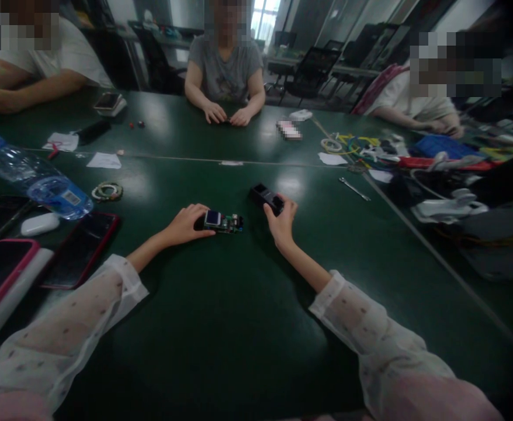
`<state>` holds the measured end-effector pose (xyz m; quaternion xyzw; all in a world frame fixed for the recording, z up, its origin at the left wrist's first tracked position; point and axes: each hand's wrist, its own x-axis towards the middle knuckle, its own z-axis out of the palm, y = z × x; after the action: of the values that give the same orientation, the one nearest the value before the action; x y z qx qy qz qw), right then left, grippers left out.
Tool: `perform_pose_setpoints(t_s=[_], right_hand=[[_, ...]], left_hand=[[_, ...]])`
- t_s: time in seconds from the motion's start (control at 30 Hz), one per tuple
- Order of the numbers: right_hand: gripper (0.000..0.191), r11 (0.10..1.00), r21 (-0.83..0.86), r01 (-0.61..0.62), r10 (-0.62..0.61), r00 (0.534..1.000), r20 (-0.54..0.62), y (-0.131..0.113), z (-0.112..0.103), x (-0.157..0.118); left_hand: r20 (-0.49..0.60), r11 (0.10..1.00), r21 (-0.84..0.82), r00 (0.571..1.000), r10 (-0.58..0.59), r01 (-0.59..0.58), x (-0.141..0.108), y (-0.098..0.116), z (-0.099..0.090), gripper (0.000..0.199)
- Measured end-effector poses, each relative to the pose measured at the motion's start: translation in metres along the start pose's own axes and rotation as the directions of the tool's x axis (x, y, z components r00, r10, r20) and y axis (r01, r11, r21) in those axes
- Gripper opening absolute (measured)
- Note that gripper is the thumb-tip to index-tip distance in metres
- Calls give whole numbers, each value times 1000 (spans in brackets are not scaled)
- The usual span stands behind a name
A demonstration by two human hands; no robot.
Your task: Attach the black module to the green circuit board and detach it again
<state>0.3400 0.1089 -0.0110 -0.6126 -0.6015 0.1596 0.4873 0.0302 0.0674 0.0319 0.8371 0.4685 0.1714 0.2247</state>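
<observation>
A green circuit board with a small screen (224, 222) is between the thumb and fingers of my left hand (187, 225), low over the dark green table (239, 304). My right hand (283, 216) grips a black rectangular casing (266, 196) by its near right end. An opening or window shows on the casing's upper face. The board and the casing are apart, with a short gap of table between them. Whether either one rests on the table I cannot tell.
To the left are a water bottle (41, 175), a bracelet (107, 191), a red-edged phone (83, 248) and a white earbud case (40, 224). A small wrench (353, 189) and tangled cables (361, 146) lie right. Across the table sits a person in grey (225, 70), with others at both sides.
</observation>
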Motion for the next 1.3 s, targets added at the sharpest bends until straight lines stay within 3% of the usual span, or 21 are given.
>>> perform_pose_setpoints(t_s=[0.47, 0.87, 1.07, 1.2, 1.3], right_hand=[[56, 987, -158, -1, 4, 1000, 20, -1, 4, 0], [50, 997, -28, 68, -70, 997, -46, 10, 7, 4], [50, 958, 99, 269, -267, 963, -34, -18, -1, -9], [55, 895, 103, 433, -441, 895, 67, -42, -5, -27], [56, 870, 130, 475, -491, 856, 161, -52, -5, -39]], left_hand=[[-48, 998, 52, 998, 42, -39, 2, -7, 5, 65], [-42, 999, 24, 998, 35, -34, 1, -9, 5, 63], [-48, 999, 33, 998, 40, -38, 2, -8, 5, 64], [-51, 999, 39, 998, 35, -33, 2, -8, 6, 63], [-57, 999, 42, 998, 35, -33, 2, -9, 7, 63]])
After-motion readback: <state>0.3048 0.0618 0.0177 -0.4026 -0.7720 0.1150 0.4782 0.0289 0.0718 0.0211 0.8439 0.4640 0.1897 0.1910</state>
